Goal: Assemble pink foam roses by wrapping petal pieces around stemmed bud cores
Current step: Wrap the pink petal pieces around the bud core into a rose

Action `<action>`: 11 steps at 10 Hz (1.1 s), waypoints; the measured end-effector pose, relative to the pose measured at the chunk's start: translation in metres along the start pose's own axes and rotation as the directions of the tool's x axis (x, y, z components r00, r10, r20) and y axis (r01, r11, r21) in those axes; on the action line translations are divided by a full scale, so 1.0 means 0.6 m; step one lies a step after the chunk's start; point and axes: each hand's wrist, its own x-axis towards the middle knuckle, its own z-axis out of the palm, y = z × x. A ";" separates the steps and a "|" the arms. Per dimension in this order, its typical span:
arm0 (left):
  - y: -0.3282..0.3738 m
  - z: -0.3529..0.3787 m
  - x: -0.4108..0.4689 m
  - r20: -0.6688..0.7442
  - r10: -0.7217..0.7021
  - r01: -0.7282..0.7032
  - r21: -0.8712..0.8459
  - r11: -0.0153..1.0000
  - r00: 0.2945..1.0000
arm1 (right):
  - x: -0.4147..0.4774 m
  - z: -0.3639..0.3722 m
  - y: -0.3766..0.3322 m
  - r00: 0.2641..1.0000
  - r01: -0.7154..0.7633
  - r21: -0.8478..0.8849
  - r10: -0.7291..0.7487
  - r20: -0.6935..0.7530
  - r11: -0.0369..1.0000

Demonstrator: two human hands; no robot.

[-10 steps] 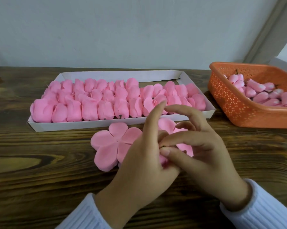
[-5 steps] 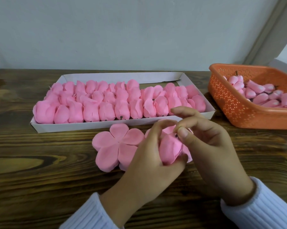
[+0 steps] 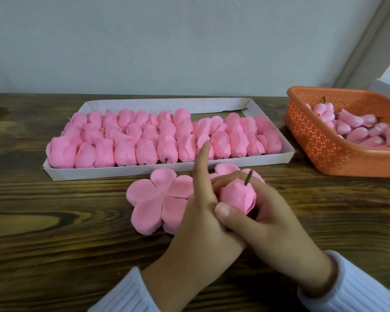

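- Here, in the head view, both hands meet over the wooden table [image 3: 54, 244] and grip one wrapped rose [image 3: 236, 195]. Its short stem [image 3: 248, 177] points up and away between the fingertips.
- The left hand [image 3: 200, 226] curls its lower fingers against the rose's left side. Its index finger stands straight up, apart from the rest.
- The right hand [image 3: 277, 228] cups the rose from the right and below. Its thumb lies across the front, with the tip touching the left hand.
- Just left of the left fingers, a flat five-lobed petal piece [image 3: 153, 199] lies on the table. A second petal piece [image 3: 225, 168] peeks out just beyond the fingertips, mostly hidden.
- Beyond the raised index finger sits a shallow white tray [image 3: 144, 172], packed with rows of finished roses [image 3: 126, 152]. A few dark stem ends show in the near row.
- Well right of the right fingers stands an orange perforated basket [image 3: 320, 152]. It holds a loose heap of bud cores [image 3: 356, 129], pink with pale tips.
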 end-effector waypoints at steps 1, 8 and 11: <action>0.025 -0.003 -0.002 0.088 0.006 -0.017 0.125 0.992 0.996 | 0.002 -0.001 0.003 0.987 0.129 0.109 -0.117 -0.114 0.986; 0.002 -0.155 0.039 -0.402 -0.042 0.394 0.865 0.310 0.915 | 0.015 -0.037 0.032 0.914 0.010 0.009 -0.006 -0.406 1.000; 0.007 -0.152 0.034 -0.443 0.030 0.439 0.894 0.089 0.896 | 0.015 -0.039 0.035 0.920 -0.003 0.031 0.015 -0.392 1.000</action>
